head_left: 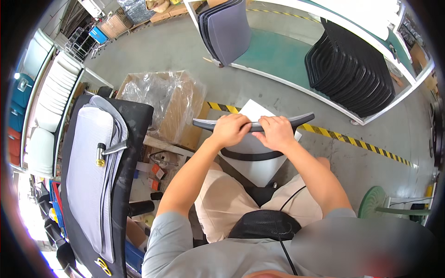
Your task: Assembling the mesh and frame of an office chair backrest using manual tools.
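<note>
A curved chair back (252, 147) with a black frame and grey covering stands in front of my lap, its top edge toward me. My left hand (231, 130) grips that edge just left of its middle, fingers curled over the rim. Close beside it, my right hand (277, 133) is closed on the same edge, thumb on the near side. The fingertips are partly hidden. Under the chair back lies a white sheet or board (259, 171) with its corners showing.
On my left, a black padded table (139, 125) bears grey fabric pieces (88, 185), a hammer-like tool with a yellow end (100, 155) and yellow-handled scissors (103, 267). Ahead are a plastic-lined carton (185, 106) and a rack (282, 81) with stacked black chair frames (352, 69). A green stool (373, 202) stands right.
</note>
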`<action>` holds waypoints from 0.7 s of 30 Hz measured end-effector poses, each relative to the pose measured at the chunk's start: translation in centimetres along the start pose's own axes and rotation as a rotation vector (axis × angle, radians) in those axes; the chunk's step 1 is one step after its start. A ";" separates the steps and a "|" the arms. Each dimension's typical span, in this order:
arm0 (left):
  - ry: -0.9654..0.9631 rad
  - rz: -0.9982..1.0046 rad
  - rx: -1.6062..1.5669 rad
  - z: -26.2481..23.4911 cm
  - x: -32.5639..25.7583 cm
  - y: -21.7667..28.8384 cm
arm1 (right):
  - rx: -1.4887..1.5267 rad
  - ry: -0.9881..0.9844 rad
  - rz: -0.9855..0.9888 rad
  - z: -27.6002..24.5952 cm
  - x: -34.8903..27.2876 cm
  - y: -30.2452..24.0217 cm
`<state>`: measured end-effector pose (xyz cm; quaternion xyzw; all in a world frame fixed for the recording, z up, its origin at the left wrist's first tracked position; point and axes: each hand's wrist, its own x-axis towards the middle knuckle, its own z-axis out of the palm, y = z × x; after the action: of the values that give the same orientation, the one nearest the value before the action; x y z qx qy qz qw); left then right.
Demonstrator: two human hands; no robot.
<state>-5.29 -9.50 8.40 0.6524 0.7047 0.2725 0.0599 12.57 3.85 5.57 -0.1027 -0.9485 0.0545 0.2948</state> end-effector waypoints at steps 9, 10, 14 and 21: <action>-0.037 -0.092 -0.170 -0.6 -0.6 -0.2 | 0.021 -0.299 0.171 1.7 1.6 -3.5; -0.053 -0.110 -0.177 -0.5 -0.5 -0.2 | 0.015 -0.228 0.127 1.8 1.3 -3.3; -0.084 -0.143 -0.230 -0.6 0.2 -0.2 | -0.008 -0.082 0.042 2.2 1.1 -2.4; -0.076 0.016 -0.092 -1.9 -0.5 -0.5 | -0.040 0.089 -0.005 2.2 0.5 -2.6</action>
<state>-6.49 -10.56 9.67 0.6642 0.6835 0.2803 0.1144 10.52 1.39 4.49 -0.1084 -0.9356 0.0300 0.3346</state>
